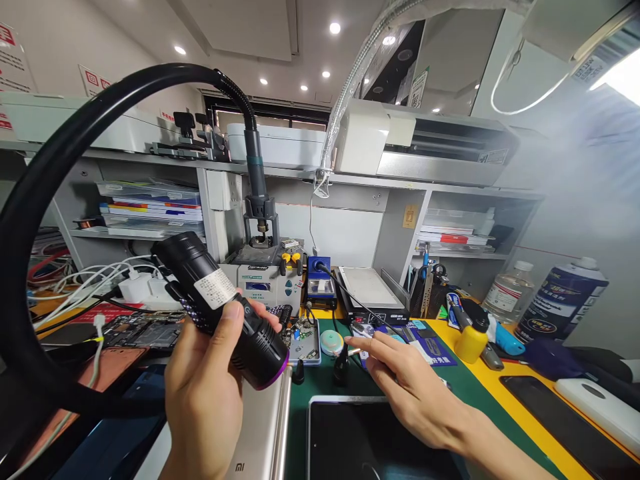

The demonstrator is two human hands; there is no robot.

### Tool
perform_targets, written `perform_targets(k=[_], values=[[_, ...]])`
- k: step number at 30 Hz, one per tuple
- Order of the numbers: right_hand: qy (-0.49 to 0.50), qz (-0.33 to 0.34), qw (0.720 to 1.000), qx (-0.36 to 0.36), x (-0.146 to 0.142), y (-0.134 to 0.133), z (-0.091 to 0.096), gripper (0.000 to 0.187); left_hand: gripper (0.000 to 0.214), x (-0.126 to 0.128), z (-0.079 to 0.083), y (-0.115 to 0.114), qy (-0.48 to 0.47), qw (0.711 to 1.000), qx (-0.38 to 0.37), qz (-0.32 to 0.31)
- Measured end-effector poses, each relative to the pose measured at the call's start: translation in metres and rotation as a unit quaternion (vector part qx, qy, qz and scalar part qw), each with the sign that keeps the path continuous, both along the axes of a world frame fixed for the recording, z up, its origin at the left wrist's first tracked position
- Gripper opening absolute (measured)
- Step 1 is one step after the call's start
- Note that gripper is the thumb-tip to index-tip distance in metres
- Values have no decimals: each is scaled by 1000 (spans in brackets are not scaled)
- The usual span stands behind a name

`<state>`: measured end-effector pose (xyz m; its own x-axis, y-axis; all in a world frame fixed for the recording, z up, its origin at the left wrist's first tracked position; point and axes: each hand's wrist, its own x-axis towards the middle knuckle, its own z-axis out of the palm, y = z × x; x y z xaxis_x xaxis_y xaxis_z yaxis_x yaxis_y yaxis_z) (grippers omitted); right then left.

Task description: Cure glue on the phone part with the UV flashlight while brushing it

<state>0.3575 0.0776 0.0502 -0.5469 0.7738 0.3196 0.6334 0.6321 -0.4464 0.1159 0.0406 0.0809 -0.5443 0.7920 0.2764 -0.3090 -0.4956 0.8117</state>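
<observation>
My left hand [205, 393] is wrapped round a black torch [220, 303] with a white label and a purple-lit front ring, thumb on its button. The torch points down and right over a silver phone back [260, 433]. My right hand [410, 387] reaches forward over the green mat [300, 400], fingers stretched, their tips by a thin tool and small cards near a round white tin [331, 342]. Whether the fingertips pinch anything is not clear. A dark-screened tablet [365, 440] lies just under the right wrist.
A thick black hose [30, 200] loops across the left to a hot-air handle on its station [265, 277]. A blue soldering station [320, 277], a yellow bottle [470, 340], a clear bottle [505, 290], a dark can [560, 300], phones [565, 420] at right, cables and shelves behind.
</observation>
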Motion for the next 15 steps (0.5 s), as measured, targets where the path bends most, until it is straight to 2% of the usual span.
perform_targets(k=[15], values=[[3, 4, 1000, 8, -1, 0, 1, 39, 30, -1, 0, 0, -3, 1000, -1, -1]])
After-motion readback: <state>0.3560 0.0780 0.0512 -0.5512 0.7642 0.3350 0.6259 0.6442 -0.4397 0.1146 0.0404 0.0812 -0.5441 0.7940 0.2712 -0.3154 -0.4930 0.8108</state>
